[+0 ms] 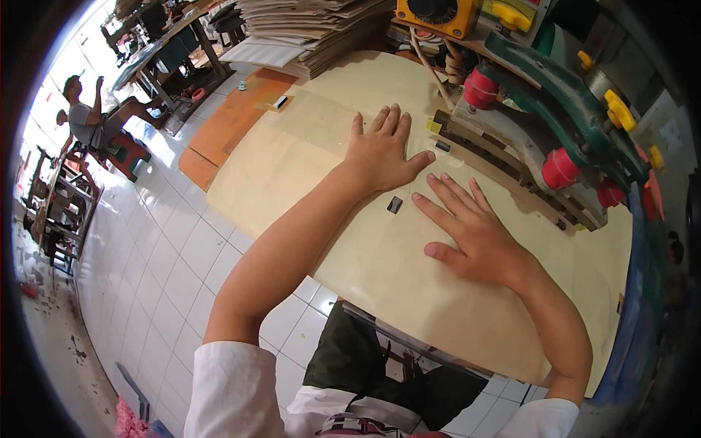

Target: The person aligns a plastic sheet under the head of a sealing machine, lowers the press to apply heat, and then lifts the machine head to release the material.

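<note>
Cream broad sheet (401, 266): apparently laid out; cannot tell of work left. Well inside its edges, left hand (378, 155) and right hand (478, 241), fingers splayed, holding nothing.

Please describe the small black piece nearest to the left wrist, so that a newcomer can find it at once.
On the large cream sheet, find the right hand. Just left of its index fingertip lies the small black piece. Unlike the black block close to the green-armed machine, it lies well apart from that machine.
</note>
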A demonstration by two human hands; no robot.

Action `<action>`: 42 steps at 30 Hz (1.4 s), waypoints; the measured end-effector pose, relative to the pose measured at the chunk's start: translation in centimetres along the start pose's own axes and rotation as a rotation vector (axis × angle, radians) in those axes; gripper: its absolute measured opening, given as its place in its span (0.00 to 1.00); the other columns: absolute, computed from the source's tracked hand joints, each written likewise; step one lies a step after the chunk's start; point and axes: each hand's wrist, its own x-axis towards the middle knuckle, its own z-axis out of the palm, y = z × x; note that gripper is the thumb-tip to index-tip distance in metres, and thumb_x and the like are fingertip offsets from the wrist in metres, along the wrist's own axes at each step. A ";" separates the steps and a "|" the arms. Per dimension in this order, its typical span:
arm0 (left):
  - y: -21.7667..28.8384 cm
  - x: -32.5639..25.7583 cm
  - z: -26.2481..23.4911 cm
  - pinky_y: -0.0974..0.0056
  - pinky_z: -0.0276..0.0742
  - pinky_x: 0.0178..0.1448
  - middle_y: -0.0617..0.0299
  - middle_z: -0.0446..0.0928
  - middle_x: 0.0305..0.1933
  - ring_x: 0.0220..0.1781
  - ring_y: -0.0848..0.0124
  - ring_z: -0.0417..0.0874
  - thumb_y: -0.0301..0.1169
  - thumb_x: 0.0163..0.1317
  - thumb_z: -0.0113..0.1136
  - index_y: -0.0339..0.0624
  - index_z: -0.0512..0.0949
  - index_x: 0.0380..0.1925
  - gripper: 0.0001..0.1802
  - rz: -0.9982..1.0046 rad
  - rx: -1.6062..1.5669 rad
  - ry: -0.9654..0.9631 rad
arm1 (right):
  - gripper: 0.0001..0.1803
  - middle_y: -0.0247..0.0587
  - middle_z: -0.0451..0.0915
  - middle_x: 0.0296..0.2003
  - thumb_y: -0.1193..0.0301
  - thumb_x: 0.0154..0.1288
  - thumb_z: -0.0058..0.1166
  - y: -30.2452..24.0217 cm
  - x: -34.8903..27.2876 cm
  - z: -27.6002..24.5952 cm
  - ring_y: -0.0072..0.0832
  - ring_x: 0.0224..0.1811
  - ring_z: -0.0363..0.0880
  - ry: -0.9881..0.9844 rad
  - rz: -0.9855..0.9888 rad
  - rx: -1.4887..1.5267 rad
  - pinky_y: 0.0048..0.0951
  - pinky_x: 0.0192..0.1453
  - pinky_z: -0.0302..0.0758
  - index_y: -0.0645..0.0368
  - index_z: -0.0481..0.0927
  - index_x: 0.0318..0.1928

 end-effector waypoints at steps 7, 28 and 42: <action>1.0 0.7 -0.1 0.38 0.40 0.81 0.43 0.54 0.80 0.84 0.54 0.50 0.66 0.68 0.45 0.35 0.58 0.75 0.50 -0.006 -0.003 0.006 | 0.34 0.59 0.58 0.75 0.51 0.76 0.47 2.5 -4.4 -0.7 0.53 0.79 0.52 0.075 0.124 -0.016 0.53 0.81 0.47 0.57 0.64 0.74; 1.9 0.9 -0.9 0.41 0.38 0.82 0.47 0.53 0.81 0.84 0.54 0.49 0.61 0.70 0.46 0.39 0.57 0.76 0.46 -0.038 0.050 -0.075 | 0.27 0.54 0.80 0.59 0.58 0.71 0.55 10.2 -22.8 -4.2 0.51 0.60 0.80 0.509 0.956 -0.080 0.40 0.65 0.73 0.64 0.76 0.62; 1.7 1.3 -0.6 0.39 0.38 0.82 0.49 0.52 0.82 0.84 0.55 0.48 0.62 0.72 0.44 0.39 0.57 0.77 0.45 -0.044 0.100 -0.109 | 0.39 0.53 0.83 0.49 0.64 0.51 0.73 7.2 -33.5 -12.0 0.44 0.53 0.82 0.057 1.226 0.091 0.40 0.58 0.77 0.60 0.75 0.64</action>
